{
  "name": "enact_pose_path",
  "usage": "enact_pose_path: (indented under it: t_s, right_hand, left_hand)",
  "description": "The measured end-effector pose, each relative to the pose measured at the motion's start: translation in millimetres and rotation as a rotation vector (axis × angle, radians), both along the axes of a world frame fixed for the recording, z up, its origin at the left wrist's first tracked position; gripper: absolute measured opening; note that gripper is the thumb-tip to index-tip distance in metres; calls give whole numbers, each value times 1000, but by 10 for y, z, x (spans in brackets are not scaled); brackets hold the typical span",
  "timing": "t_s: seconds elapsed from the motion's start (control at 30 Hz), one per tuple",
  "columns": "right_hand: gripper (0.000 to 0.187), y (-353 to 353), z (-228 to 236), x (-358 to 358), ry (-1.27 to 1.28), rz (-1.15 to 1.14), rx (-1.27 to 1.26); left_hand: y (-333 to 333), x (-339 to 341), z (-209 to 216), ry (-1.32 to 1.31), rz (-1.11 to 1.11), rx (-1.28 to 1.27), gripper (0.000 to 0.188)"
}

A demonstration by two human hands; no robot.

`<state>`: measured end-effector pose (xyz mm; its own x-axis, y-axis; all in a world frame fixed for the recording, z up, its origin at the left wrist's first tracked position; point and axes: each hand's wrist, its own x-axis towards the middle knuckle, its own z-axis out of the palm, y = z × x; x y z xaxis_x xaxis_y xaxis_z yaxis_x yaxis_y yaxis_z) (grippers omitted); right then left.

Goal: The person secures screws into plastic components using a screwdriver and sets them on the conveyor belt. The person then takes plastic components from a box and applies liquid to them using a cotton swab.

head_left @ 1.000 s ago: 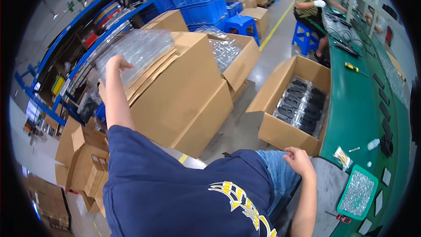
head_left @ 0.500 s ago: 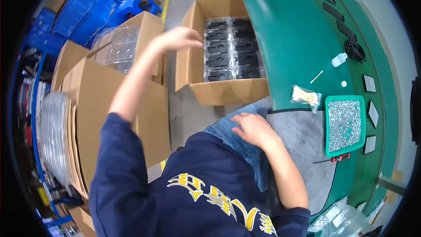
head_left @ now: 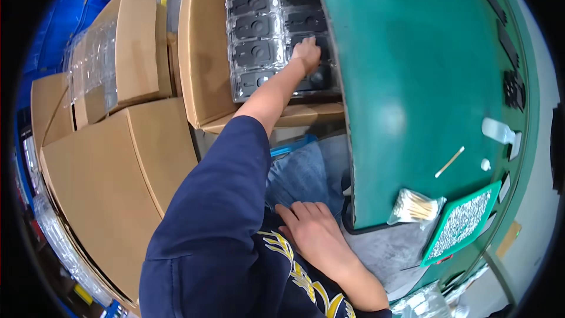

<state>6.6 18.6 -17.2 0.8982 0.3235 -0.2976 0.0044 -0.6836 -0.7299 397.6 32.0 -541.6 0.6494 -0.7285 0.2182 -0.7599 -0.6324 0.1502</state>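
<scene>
My left hand [head_left: 306, 55] reaches into an open cardboard box [head_left: 203, 53], over the right column of a clear plastic tray [head_left: 281, 26]. Its fingers bend down onto one of the flat black plastic parts [head_left: 301, 43]; their tips are hidden, so what they grip cannot be made out. More black parts [head_left: 253, 53], several with a round hole or disc, lie in the tray's pockets. At my lap, my right hand [head_left: 315, 232] rests against my clothes with fingers loosely extended and nothing in it.
On the green table [head_left: 406, 82] at right are a bag of cotton swabs [head_left: 415, 207], a single swab [head_left: 449, 162], a small white bottle [head_left: 498, 131], a green tray [head_left: 432, 253] of small bits and a grey mat [head_left: 382, 256]. Cardboard boxes [head_left: 100, 165] stand at left.
My left hand has moved right and down into the box, onto the tray. My right hand has drawn back lower on my lap. The view has shifted closer to the box.
</scene>
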Motion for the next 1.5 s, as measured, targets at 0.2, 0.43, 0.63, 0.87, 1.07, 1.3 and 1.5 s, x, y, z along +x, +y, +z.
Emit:
enact_pose_path:
  t_s: [0.2, 0.43, 0.63, 0.87, 1.07, 1.3, 1.5]
  right_hand:
    - [36, -13, -306, 37, 75, -80, -55]
    - [35, -30, -171, 105, 167, -74, -47]
    - [35, -29, -212, 54, 106, -79, -43]
    - [35, 8, -291, -62, 8, -85, -72]
    - [34, -9, -286, -41, 12, -88, -69]
    - [34, 0, -225, 11, 118, -96, -72]
    - [33, 10, -216, -10, 111, -104, -122]
  left_hand:
    - [-671, -958, 1720, 281, -262, 127, 22]
    - [-512, -1414, 1777, 455, -212, 455, 25]
    - [-352, -1439, 855, 684, -259, 311, 28]
    - [94, -825, 2502, 487, -20, 260, 11]
    - [727, -214, 1963, 521, 292, 410, 17]
    - [814, -270, 1562, 458, 191, 466, 24]
    - [608, -556, 2061, 410, 15, 478, 24]
